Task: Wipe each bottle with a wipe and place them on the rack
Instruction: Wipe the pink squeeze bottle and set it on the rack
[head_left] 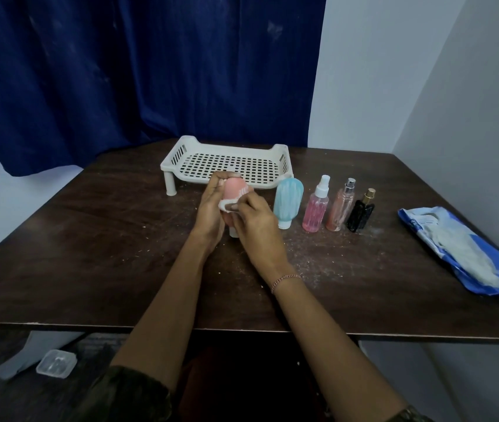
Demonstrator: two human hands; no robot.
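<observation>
1. the pink squeeze bottle (233, 190) is soft and rounded, salmon pink with faint pale markings on its side. it is held cap down, and its white cap (234, 233) pokes out below the hands, close to the surface (105, 239); whether it touches cannot be told.
2. the bottle sits between both hands over the middle of the surface, just in front of the rack (175, 158).
3. the left hand (210, 211) grips the bottle from the left, its fingers (216, 179) curled over the rounded top.
4. the right hand (257, 229) pinches a white wipe (225, 205) against the bottle's near side, fingers bent tight on it. a thread bracelet (284, 280) circles that wrist.
5. the rack is white perforated plastic on short legs, standing at the far side of the surface.
6. four more bottles stand upright in a row to the right:
   - a teal squeeze bottle (287, 197) on its white cap, just beside the rack's front right corner
   - a pink spray bottle (315, 210) with a white nozzle
   - a clear peach perfume bottle (341, 208) with a silver sprayer
   - a black perfume bottle (361, 214) with a gold top
7. a blue and white wipes pack (461, 251) lies flat near the right edge, well apart from the row.
8. the dark wood surface is speckled with pale crumbs.
</observation>
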